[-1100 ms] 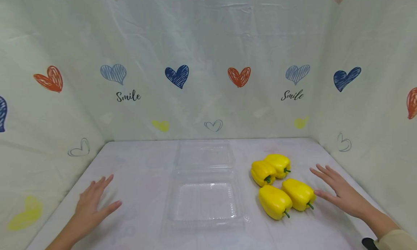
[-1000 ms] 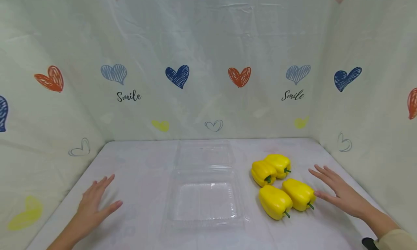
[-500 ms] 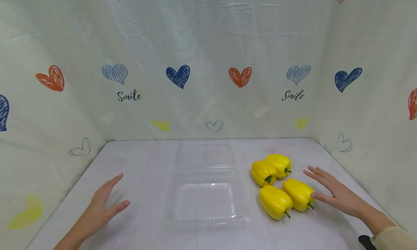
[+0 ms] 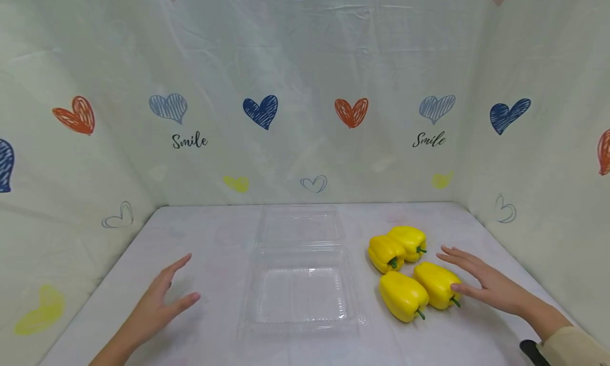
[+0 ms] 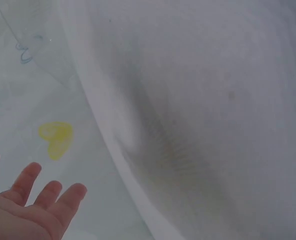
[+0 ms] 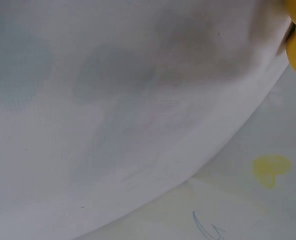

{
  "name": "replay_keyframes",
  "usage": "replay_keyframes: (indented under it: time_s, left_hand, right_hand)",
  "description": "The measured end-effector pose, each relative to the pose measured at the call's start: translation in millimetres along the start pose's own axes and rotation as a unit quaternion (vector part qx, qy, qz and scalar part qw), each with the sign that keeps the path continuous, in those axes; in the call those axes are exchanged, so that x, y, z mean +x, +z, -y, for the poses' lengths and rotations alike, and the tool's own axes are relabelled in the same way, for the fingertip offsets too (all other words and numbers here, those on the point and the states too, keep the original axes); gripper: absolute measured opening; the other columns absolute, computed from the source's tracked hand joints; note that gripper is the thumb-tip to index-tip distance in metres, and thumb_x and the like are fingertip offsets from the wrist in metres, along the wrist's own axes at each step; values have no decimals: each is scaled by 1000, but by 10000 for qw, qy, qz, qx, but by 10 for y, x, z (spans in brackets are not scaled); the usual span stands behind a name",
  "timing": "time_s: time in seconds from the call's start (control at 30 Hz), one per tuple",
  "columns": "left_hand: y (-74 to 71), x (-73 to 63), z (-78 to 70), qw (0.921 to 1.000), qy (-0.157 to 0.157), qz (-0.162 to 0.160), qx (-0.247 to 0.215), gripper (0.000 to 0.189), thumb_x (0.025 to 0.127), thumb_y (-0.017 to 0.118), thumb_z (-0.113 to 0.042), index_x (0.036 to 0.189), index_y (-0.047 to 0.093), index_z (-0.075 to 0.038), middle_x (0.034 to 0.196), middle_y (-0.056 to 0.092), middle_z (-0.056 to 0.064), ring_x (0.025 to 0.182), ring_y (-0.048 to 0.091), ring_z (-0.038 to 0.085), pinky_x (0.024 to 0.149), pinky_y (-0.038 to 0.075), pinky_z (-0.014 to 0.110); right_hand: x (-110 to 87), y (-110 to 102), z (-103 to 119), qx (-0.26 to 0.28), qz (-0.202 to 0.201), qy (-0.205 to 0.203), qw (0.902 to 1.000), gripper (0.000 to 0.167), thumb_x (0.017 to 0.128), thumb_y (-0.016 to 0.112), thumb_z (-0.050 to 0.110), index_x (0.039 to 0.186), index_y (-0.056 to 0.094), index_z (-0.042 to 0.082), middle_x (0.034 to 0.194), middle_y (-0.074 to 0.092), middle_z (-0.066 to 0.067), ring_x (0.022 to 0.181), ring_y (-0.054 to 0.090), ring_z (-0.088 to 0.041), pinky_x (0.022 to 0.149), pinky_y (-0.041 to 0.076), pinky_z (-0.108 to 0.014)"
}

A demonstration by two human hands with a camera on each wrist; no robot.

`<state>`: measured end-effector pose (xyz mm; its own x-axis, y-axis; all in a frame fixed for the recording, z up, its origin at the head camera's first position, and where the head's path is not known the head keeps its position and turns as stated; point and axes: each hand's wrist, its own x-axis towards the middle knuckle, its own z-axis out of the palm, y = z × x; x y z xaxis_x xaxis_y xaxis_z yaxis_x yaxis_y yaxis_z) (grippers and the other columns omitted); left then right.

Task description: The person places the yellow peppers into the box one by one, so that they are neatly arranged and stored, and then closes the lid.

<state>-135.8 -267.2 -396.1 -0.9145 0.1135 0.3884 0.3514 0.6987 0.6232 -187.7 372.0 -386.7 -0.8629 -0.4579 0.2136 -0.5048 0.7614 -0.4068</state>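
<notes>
In the head view my left hand (image 4: pixel 154 305) hovers over the table's left side, thumb and fingers spread, holding nothing. My right hand (image 4: pixel 491 281) is held out at the right with its fingers extended; the thumb overlaps the nearest yellow bell pepper (image 4: pixel 434 284) in this view. Left of that lies another bell pepper (image 4: pixel 402 297), and behind them two more, one bell pepper (image 4: pixel 385 252) leaning by the other bell pepper (image 4: pixel 409 241). Between the hands sits a clear plastic clamshell box (image 4: pixel 300 294), its lid (image 4: pixel 299 225) folded back. The left wrist view shows the left hand's fingers (image 5: pixel 70 197) apart.
A white cloth covers the table (image 4: pixel 205 281). Pale curtains (image 4: pixel 305 64) printed with hearts and "Smile" enclose it at the back and both sides. A dark strap (image 4: pixel 532 351) shows at the right sleeve (image 4: pixel 572 347).
Both hands have moved inward: the left hand to the right, toward the box, and the right hand leftward, toward the peppers. The peppers and the box have stayed put.
</notes>
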Motion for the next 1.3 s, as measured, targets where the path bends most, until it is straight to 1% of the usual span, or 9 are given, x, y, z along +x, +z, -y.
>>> replay_keyframes:
  time_s: [0.1, 0.2, 0.3, 0.4, 0.47, 0.67, 0.87, 1.07, 1.3]
  left_hand:
    - [28, 12, -32, 10000, -22, 64, -36, 74, 80, 73, -17, 143, 34, -11, 139, 38, 15, 124, 26, -4, 98, 34, 19]
    - [52, 22, -85, 9995, -118, 222, -195, 73, 81, 73, -19, 143, 33, -9, 141, 37, 14, 126, 29, 7, 101, 36, 29]
    - [87, 34, -134, 9983, -246, 402, -346, 73, 82, 72, -21, 142, 33, -6, 142, 36, 15, 127, 31, 24, 96, 38, 48]
    - [132, 52, -169, 9969, -286, 541, -503, 72, 83, 72, -22, 141, 34, -4, 142, 35, 15, 127, 32, 34, 95, 40, 49]
    - [163, 64, -195, 9955, -317, 639, -628, 72, 83, 72, -23, 140, 34, -4, 142, 36, 16, 126, 33, 39, 92, 39, 56]
    - [266, 93, -249, 9901, -427, 915, -977, 72, 82, 73, -26, 140, 35, -6, 142, 36, 14, 125, 36, 40, 91, 43, 50]
    - [378, 143, -296, 9793, -795, 1186, -1431, 73, 80, 75, -24, 139, 36, -8, 142, 35, 16, 124, 37, 43, 89, 48, 43]
    - [464, 191, -354, 9669, -1323, 1359, -1706, 75, 77, 77, -23, 140, 37, -14, 139, 38, 19, 122, 42, 38, 84, 51, 33]
    - [509, 218, -393, 9635, -1318, 1385, -1873, 72, 77, 78, -21, 138, 39, -12, 133, 44, 19, 110, 53, 30, 78, 53, 32]
  right_hand:
    - [17, 11, 6, -103, 29, -91, 9999, 57, 84, 69, 25, 136, 47, 20, 144, 36, -9, 125, 12, 16, 82, 32, -71]
    - [32, 8, 46, -164, 112, -118, 9997, 56, 83, 69, 27, 135, 48, 22, 142, 39, -10, 131, 24, -3, 81, 34, -71]
    - [48, 3, 86, -183, 228, -119, 9995, 55, 84, 68, 29, 135, 49, 23, 139, 42, -13, 125, 36, -28, 81, 36, -71]
    - [63, 17, 93, -164, 275, -179, 9993, 53, 84, 68, 29, 133, 50, 23, 138, 44, -14, 118, 40, -40, 81, 37, -70]
    - [69, 31, 89, -149, 271, -226, 9993, 52, 83, 68, 29, 133, 51, 24, 137, 45, -12, 118, 41, -36, 81, 38, -69]
    - [77, 55, 77, -123, 227, -401, 9989, 51, 84, 68, 28, 131, 52, 24, 136, 47, -9, 121, 42, -24, 83, 39, -67]
    - [86, 52, 88, -109, 335, -440, 9984, 49, 85, 67, 28, 131, 53, 23, 135, 49, -8, 119, 45, -24, 84, 40, -64]
    - [86, 28, 92, -443, 307, -563, 9970, 48, 88, 63, 24, 134, 51, 19, 133, 51, -2, 119, 47, -13, 86, 46, -51]
    - [80, 19, 70, -538, 201, -677, 9961, 45, 88, 61, 17, 132, 52, 15, 131, 53, -1, 119, 45, -6, 86, 47, -43]
